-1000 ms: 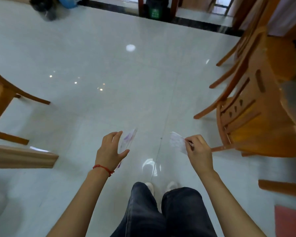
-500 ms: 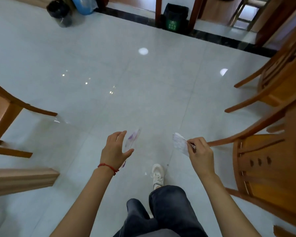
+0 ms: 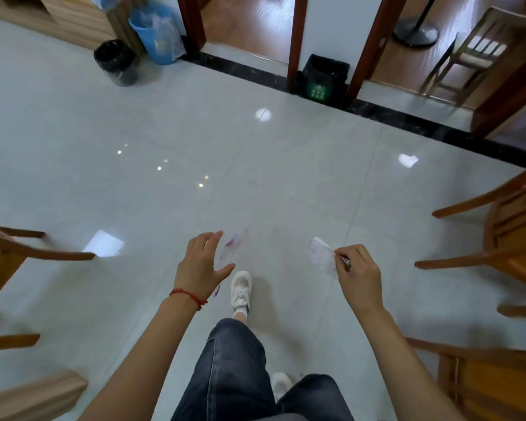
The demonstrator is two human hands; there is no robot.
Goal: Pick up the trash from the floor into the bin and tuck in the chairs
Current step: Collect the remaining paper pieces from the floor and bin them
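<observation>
Trash was already off the floor and in both hands: the left hand (image 3: 201, 267) held a thin clear wrapper with purple print (image 3: 232, 248), thumb under and fingers curved round its near edge, while the right hand (image 3: 358, 273) pinched a crumpled white paper scrap (image 3: 323, 257) between thumb and curled fingers. Both pieces pointed forward, away from the body, out over the pale tiled floor (image 3: 164, 208). Ahead stood three bins, well apart from the hands: a black bin (image 3: 116, 62) and a blue lined bin (image 3: 157, 33) far to the left, and a dark bin with a green label (image 3: 324, 78) almost straight ahead by the doorway. The dark one seemed the likelier target, lying slightly toward the right hand's side. Wooden chairs (image 3: 504, 238) stood out from their places on either side, not yet tucked in.
</observation>
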